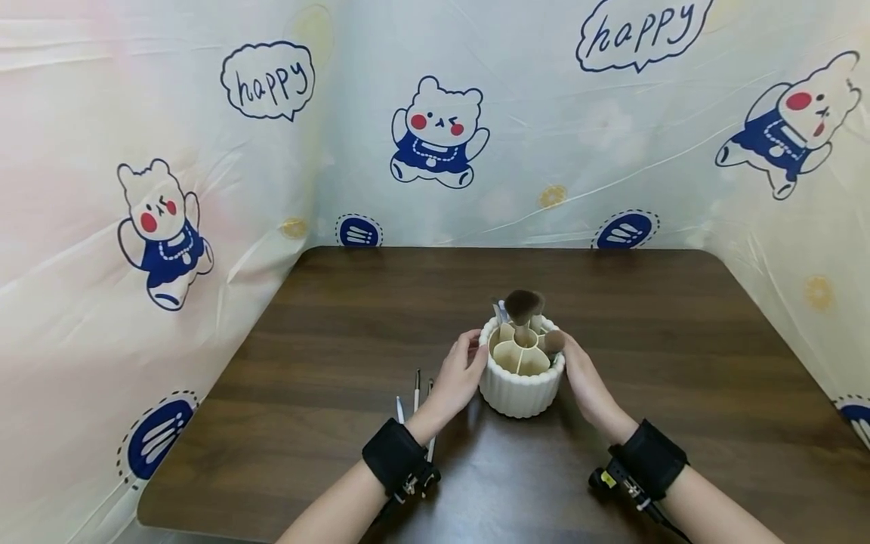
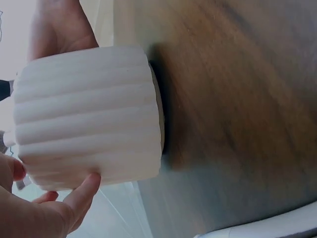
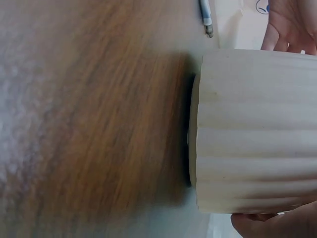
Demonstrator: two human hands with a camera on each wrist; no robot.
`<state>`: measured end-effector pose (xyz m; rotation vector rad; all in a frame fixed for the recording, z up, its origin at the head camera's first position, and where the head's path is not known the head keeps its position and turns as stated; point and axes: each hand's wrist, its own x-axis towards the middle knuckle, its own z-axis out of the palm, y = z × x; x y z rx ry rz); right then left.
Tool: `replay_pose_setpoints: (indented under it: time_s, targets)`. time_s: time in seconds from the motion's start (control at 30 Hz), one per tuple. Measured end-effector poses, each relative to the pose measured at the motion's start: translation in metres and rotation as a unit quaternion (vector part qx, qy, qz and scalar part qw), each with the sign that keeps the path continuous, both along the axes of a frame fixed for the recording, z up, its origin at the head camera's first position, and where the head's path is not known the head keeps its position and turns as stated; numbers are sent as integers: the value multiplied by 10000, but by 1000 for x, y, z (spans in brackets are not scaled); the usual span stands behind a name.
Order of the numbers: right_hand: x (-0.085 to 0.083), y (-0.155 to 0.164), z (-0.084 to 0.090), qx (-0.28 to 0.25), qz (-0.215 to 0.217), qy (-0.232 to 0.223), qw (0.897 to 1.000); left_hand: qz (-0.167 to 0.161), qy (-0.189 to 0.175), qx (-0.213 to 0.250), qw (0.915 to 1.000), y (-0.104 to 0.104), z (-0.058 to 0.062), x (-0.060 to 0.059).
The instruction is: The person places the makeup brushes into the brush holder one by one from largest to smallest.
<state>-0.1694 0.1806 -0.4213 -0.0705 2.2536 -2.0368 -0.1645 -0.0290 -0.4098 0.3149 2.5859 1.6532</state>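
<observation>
Both hands hold a cream-white, ribbed makeup brush holder (image 1: 519, 397) from opposite sides. It stands upright on the dark wooden table (image 1: 326, 332), its inside split into compartments. My left hand (image 1: 460, 378) grips the left wall; in the left wrist view its fingertips (image 2: 89, 184) press on the ribbed side. On the other side my right hand (image 1: 590, 381) curves round the wall, its far fingers hidden behind the holder. A large fluffy brown brush (image 1: 522, 304) sticks up from the middle, and a smaller brush (image 1: 553, 342) leans at the right rim. Front compartments show no brushes.
Several thin brushes lie left of the holder, partly behind the left forearm, among them a white-handled brush (image 1: 418, 391) and a pale blue-tipped stick (image 1: 399, 409). A printed curtain (image 1: 530, 204) hangs along the table's back and sides.
</observation>
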Motion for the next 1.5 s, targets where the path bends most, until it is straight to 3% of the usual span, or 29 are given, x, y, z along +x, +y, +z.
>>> replay_pose_setpoints:
  time_s: [0.2,0.37,0.47,0.67,0.83,1.0,1.2,1.5]
  targets:
    - [-1,-1,-1,42,44,97,9999,-40,-95,-34,9999,-7,5,-7]
    - [-2,-1,-2,46,45,146,9999,289,-40,-217,9993,-20,8,-14]
    - [-1,-1,-2,74,81,110,9999,523,105,-551,9971,-30,8,-16]
    - [-1,-1,-3,115,61,43,9999,603,341,-1550,9855,-48,6,-14]
    - [-1,-1,-2,81,1,78,9999,577,-31,-2182,9742,-57,-1,-10]
    - [-1,-1,-2,53,-5,66,10000,534,-420,-2463,9668,-63,-11,-5]
    - [-1,-1,-2,89,29,19,10000,384,-484,-2584,9641,-64,-18,-4]
    - [-1,0,-2,121,79,47,9999,480,-588,-2935,9529,-59,-17,-4]
